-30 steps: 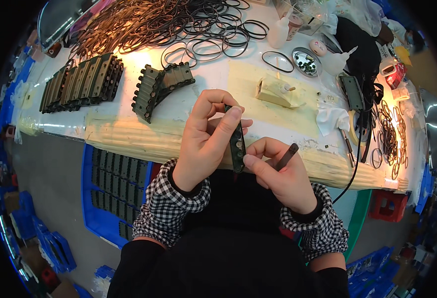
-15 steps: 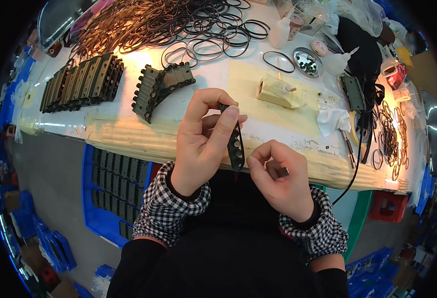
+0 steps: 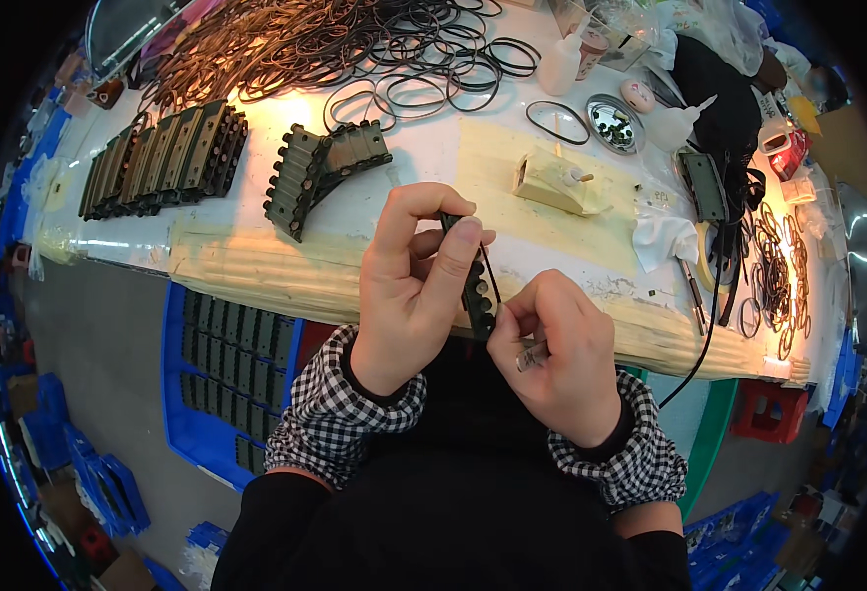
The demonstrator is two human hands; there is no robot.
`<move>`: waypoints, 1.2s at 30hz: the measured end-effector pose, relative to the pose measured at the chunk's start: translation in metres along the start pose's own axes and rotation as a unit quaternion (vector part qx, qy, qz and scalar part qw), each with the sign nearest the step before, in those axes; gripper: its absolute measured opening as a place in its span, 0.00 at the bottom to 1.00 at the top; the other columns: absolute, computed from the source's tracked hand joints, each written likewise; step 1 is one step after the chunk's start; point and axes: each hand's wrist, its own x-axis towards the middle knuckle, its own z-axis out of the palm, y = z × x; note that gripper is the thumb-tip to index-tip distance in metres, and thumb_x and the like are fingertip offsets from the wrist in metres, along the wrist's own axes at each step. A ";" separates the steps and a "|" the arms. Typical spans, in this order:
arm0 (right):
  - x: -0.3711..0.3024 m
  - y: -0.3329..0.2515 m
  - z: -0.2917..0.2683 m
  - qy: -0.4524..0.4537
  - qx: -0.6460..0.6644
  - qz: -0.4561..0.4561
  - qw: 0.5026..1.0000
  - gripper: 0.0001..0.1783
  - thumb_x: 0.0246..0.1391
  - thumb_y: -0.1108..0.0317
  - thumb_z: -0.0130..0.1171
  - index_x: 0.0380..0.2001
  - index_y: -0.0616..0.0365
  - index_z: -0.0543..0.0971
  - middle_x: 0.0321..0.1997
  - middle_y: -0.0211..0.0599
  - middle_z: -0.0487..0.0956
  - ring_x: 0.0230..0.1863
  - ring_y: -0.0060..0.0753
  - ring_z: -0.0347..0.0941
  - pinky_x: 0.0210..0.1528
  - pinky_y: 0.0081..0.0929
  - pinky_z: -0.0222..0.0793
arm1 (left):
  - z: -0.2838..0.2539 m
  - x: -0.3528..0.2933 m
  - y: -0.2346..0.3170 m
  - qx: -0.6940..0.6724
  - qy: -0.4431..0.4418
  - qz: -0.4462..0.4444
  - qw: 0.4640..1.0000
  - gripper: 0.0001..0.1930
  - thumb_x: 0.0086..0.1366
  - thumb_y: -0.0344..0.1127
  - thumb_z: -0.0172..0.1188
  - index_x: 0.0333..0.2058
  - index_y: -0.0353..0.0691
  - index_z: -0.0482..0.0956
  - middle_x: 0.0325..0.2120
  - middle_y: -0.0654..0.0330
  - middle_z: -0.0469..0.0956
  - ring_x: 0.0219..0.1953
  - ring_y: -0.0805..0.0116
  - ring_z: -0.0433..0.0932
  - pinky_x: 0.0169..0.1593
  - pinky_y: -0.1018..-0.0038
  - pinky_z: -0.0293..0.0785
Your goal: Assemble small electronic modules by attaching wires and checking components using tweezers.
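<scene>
My left hand (image 3: pixel 399 305) is closed, with thumb and fingers pinching the upper end of a narrow dark part with a row of round wheels (image 3: pixel 479 300), held nearly upright just above the table's front edge. A thin black rubber band (image 3: pixel 492 274) runs along the right side of this part, standing off from the wheels. My right hand (image 3: pixel 566 360) is closed, thumb and forefinger pinching the band beside the part's lower end. A small shiny metal piece (image 3: pixel 532 357) shows between its curled fingers; its kind is hidden.
Behind lie a heap of black rubber bands (image 3: pixel 354 49), a row of dark green wheeled parts (image 3: pixel 162 163) and two crossed ones (image 3: pixel 300 182). A tape-covered block (image 3: pixel 554 182) and a round dish (image 3: pixel 599 106) are on the right. A blue crate (image 3: pixel 175 394) stands below, left.
My right fingers have come up to the part and drawn the band out from its right side. The left hand has moved slightly right, still holding the part.
</scene>
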 end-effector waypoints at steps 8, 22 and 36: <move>0.003 0.001 -0.007 -0.119 0.370 0.252 0.886 0.08 0.58 0.69 0.59 0.32 0.63 0.75 0.26 0.23 0.73 0.23 0.08 0.64 0.22 0.11 0.58 | -0.006 0.004 0.004 -0.073 0.000 -0.046 0.996 0.09 0.69 0.31 0.52 0.46 0.39 0.66 0.39 0.59 0.70 0.40 0.71 0.80 0.42 0.79 0.79; 0.002 0.005 -0.005 -0.151 0.403 0.285 0.856 0.07 0.58 0.69 0.59 0.32 0.61 0.75 0.25 0.22 0.72 0.19 0.06 0.59 0.20 0.09 0.53 | -0.009 0.005 0.005 -0.082 0.012 -0.070 0.994 0.09 0.70 0.33 0.52 0.46 0.40 0.66 0.39 0.59 0.70 0.40 0.70 0.80 0.42 0.78 0.79; -0.007 0.002 -0.015 -0.043 0.378 0.218 0.899 0.04 0.61 0.74 0.54 0.34 0.65 0.74 0.30 0.26 0.73 0.23 0.10 0.66 0.23 0.09 0.60 | -0.010 -0.003 0.005 -0.023 -0.107 -0.078 0.991 0.17 0.71 0.36 0.49 0.56 0.43 0.59 0.46 0.50 0.73 0.45 0.64 0.79 0.49 0.71 0.78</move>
